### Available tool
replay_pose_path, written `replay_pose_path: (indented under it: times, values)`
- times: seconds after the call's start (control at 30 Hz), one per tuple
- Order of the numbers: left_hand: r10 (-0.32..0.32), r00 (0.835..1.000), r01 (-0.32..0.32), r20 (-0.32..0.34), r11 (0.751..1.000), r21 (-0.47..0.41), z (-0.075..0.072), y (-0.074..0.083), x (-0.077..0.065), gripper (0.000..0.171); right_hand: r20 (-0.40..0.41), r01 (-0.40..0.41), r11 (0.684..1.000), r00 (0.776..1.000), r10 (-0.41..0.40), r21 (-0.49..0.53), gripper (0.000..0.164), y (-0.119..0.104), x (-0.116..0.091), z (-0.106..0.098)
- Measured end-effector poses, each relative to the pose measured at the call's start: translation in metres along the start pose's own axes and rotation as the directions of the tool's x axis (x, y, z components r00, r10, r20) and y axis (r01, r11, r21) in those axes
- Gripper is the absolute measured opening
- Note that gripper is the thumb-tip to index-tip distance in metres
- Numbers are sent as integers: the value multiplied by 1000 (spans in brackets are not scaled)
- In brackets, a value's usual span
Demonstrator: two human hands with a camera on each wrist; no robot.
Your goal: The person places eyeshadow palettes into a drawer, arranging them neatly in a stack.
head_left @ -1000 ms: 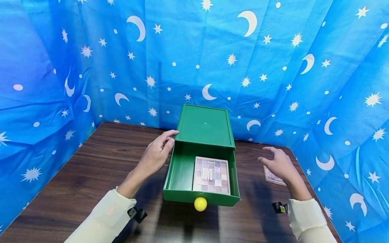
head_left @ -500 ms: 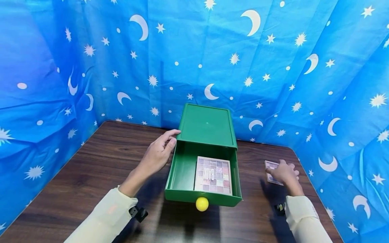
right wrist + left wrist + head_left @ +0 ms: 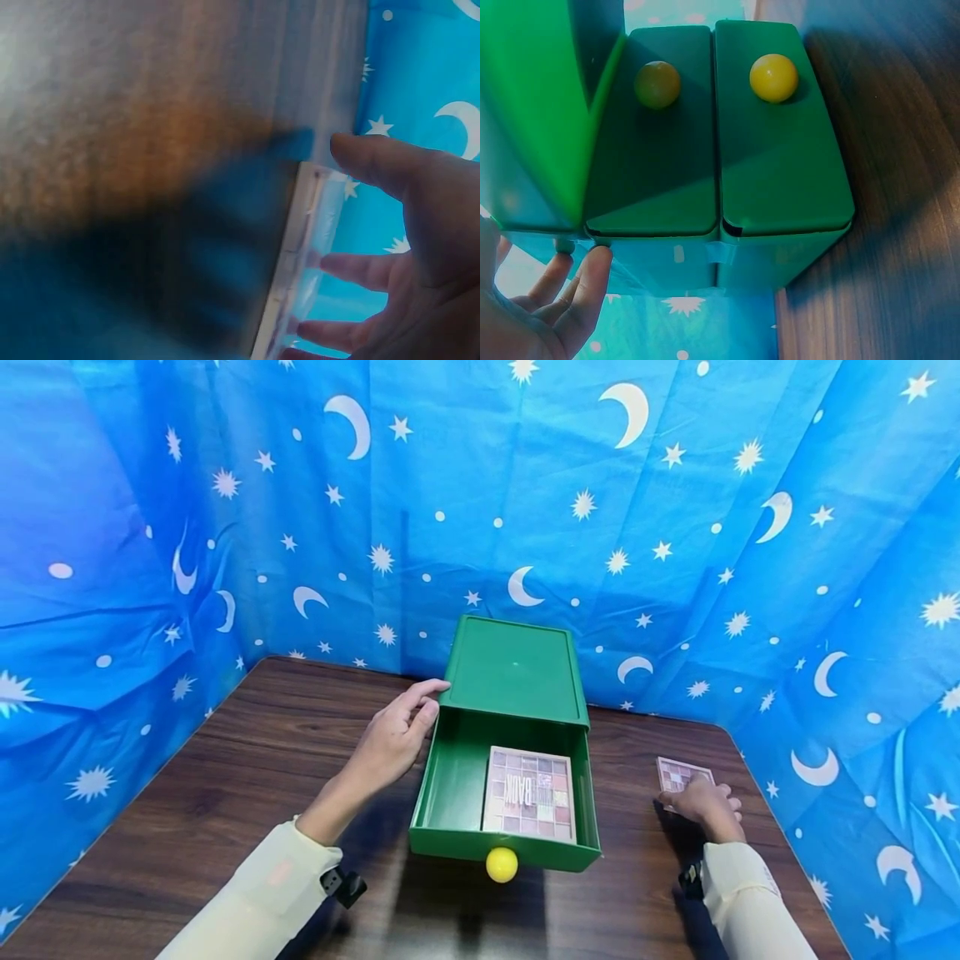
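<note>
A green drawer cabinet [image 3: 517, 668] stands at the middle of the table, its top drawer [image 3: 457, 764] pulled out. Inside that drawer, toward its right, lies a flat square eyeshadow palette [image 3: 529, 795] with a grid of pale colours. My left hand [image 3: 386, 743] rests its fingertips against the cabinet's left side, near the drawer opening. Off to the right, a second palette [image 3: 675, 772] lies on the table, partly covered by my right hand [image 3: 708, 806]. In the right wrist view, the fingertips [image 3: 341, 264] touch the palette's face, while the thumb stands apart from its edge.
A yellow ball knob [image 3: 502, 865] sticks out from the open drawer's front. Lower drawers [image 3: 780, 165] with yellow knobs are closed beneath it. The dark wooden table [image 3: 247, 752] is ringed by a blue curtain [image 3: 420, 468] with moons and stars.
My right hand has come down onto the palette at the right and drawn slightly nearer to me. My left hand stays at the cabinet's side.
</note>
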State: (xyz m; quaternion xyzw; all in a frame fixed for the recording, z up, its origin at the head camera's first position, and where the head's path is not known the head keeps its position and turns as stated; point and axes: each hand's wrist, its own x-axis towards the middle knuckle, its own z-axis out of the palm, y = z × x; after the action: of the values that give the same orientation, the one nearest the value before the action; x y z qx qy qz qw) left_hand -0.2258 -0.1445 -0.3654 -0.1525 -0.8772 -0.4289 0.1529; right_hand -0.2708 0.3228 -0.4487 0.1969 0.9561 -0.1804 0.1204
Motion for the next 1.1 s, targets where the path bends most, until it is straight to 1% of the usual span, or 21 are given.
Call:
replay_pose_path:
  times: [0.1, 0.2, 0.33, 0.5, 0.6, 0.77, 0.9, 1.0, 1.1]
  values:
    - [1, 1000, -1, -2, 1000, -2, -1, 1, 0, 34, -22, 20, 1000, 1000, -19, 9, 78, 3, 2, 2]
    - [0, 1000, 0, -1, 1000, -3, -1, 1, 1, 34, -49, 30, 999, 998, -29, 16, 78, 4, 4, 4]
    - [2, 1000, -2, -5, 1000, 0, -2, 0, 3, 34, -74, 18, 1000, 997, -17, 20, 83, 2, 5, 8]
    - [13, 1000, -13, -12, 1000, 4, -4, 0, 4, 34, -105, 4, 1000, 994, -2, 19, 83, -2, 7, 13]
    - [17, 1000, -17, -18, 1000, 10, -5, 0, 4, 35, -103, 4, 1000, 995, -2, 26, 83, -4, 9, 14]
    - [3, 1000, -3, -13, 1000, 12, -5, 2, 3, 34, -91, 1, 998, 996, 4, 60, 85, -3, 7, 14]
    - [-2, 1000, 2, -4, 1000, 9, -3, 2, 1, 34, -113, -7, 998, 993, 14, 60, 88, 2, 5, 15]
    - [-3, 1000, 3, 0, 1000, 5, -1, 2, 0, 34, -133, 14, 998, 991, -7, 54, 91, 6, 1, 14]
    - [-5, 1000, 5, -4, 1000, -1, 0, 2, -1, 34, -151, 68, 996, 987, -59, 53, 90, 9, -3, 9]
